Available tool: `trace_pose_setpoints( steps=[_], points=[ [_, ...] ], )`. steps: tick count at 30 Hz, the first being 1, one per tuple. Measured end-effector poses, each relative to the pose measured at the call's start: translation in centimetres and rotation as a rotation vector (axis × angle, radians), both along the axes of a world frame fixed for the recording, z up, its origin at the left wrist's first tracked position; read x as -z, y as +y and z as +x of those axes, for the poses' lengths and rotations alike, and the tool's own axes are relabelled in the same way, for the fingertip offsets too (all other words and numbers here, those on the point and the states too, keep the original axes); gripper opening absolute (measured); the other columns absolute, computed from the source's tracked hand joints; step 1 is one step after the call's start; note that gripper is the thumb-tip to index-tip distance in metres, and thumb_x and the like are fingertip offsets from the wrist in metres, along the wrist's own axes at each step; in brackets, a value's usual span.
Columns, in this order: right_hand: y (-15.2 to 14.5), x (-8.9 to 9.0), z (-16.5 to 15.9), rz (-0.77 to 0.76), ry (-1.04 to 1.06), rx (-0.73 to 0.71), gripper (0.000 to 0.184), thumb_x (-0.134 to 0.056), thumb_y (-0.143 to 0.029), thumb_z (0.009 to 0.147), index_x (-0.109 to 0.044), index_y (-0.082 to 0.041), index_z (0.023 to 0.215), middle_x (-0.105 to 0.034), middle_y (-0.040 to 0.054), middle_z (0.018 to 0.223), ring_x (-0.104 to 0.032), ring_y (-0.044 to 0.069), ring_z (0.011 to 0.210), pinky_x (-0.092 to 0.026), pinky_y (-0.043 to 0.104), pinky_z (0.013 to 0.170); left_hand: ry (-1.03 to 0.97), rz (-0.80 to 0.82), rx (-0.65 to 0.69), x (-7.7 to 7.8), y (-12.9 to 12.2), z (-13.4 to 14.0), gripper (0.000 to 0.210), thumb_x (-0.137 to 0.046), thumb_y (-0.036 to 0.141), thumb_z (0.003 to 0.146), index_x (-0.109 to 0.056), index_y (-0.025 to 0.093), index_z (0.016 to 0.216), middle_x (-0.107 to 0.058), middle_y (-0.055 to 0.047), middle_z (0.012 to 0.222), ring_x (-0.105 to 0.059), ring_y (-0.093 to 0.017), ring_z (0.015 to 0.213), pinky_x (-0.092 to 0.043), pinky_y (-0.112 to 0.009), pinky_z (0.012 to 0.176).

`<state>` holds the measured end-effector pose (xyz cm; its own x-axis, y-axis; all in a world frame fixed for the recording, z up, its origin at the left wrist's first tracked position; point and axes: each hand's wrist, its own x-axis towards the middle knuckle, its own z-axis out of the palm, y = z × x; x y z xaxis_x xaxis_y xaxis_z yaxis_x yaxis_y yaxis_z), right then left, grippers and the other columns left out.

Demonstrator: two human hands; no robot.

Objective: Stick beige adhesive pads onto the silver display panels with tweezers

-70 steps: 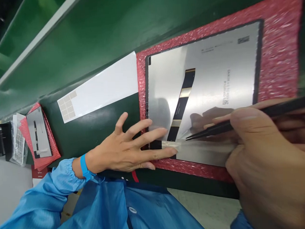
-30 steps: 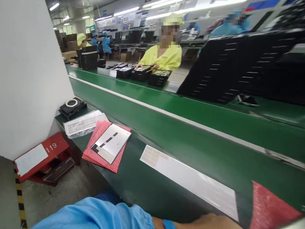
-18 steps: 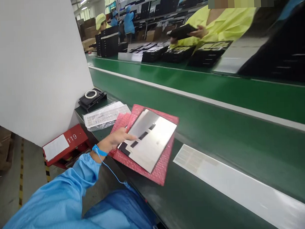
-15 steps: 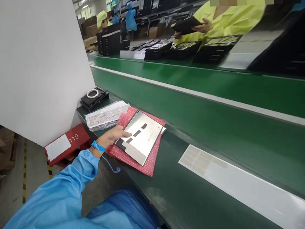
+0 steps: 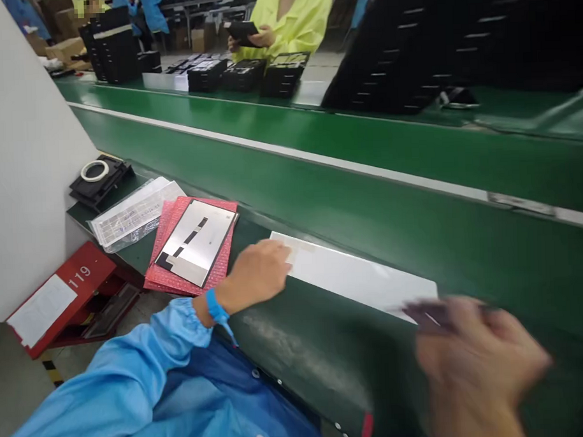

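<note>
Left hand [image 5: 259, 275] moved off silver rectangular panel [image 5: 203, 237], laid on pink bubble-wrap [image 5: 160, 280], to long white strip [image 5: 360, 281], grip unclear; right hand [image 5: 478, 349] clamps blurred dark tool [image 5: 429, 316]. Beige labels [image 5: 302, 245] remain.

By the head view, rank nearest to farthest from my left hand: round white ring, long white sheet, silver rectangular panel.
1. Long white sheet, at your left hand, stretching rightward.
2. Silver rectangular panel, left of the hand on pink bubble wrap.
3. Round white ring, farther left on the black stand.
</note>
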<state>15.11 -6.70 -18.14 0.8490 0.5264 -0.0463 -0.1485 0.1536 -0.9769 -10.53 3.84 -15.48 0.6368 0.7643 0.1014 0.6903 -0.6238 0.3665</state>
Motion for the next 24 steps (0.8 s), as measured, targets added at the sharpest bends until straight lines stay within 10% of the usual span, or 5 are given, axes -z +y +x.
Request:
trace_pose_setpoints(
  steps=[7, 16, 24],
  points=[
    [3.1, 5.4, 2.8, -0.101, 0.067, -0.130, 0.074, -0.099, -0.053, 0.039, -0.058, -0.011, 0.084, -0.063, 0.0110, 0.078, -0.065, 0.024, 0.066, -0.062, 0.036, 0.056, 0.100, 0.099, 0.209, 3.7, 0.6, 4.6, 0.033, -0.060, 0.035, 0.108, -0.063, 0.015, 0.134, -0.065, -0.013, 0.148, -0.053, -0.025, 0.145, -0.043, -0.044, 0.118],
    [1.3, 1.9, 1.2, -0.134, -0.008, -0.216, 0.062, -0.097, -0.057, 0.057, -0.059, -0.017, 0.087, -0.065, 0.0094, 0.080, -0.066, 0.025, 0.068, -0.065, 0.044, 0.063, 0.088, 0.039, 0.297, 4.3, -1.0, 5.5, 0.037, -0.061, 0.040, 0.108, -0.064, 0.023, 0.140, -0.058, -0.009, 0.158, -0.046, -0.029, 0.150, -0.037, -0.048, 0.117],
    [2.0, 3.0, -2.3, -0.140, -0.132, -0.253, 0.056, -0.090, -0.059, 0.076, -0.060, -0.015, 0.092, -0.068, 0.0070, 0.083, -0.068, 0.022, 0.070, -0.062, 0.036, 0.067, 0.080, 0.052, 0.295, 3.8, -1.3, 5.5, 0.039, -0.060, 0.043, 0.108, -0.065, 0.026, 0.143, -0.058, -0.007, 0.159, -0.048, -0.028, 0.149, -0.038, -0.045, 0.116]
  ],
)
